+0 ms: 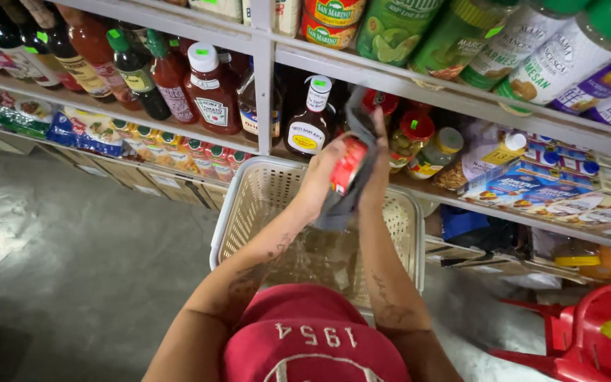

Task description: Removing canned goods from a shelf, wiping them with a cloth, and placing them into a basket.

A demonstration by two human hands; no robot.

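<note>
Tilted red can (pixel 348 164) against grey cloth (pixel 353 177), above basket (pixel 249 205)

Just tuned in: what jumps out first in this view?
At centre, the left hand holds a small red can while the right hand presses a grey cloth to it. Below them sits a cream plastic basket; sauce bottles crowd the shelf behind.

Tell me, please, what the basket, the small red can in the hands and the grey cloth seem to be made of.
The basket looks like cream moulded plastic: a regular lattice of small holes and a smooth, thick rim. The can appears to be metal under a glossy red label, though only its side shows. The cloth, pressed on the can by the right hand, looks like soft matte fabric, since it folds and hangs limp. The left hand holds the can.
</note>
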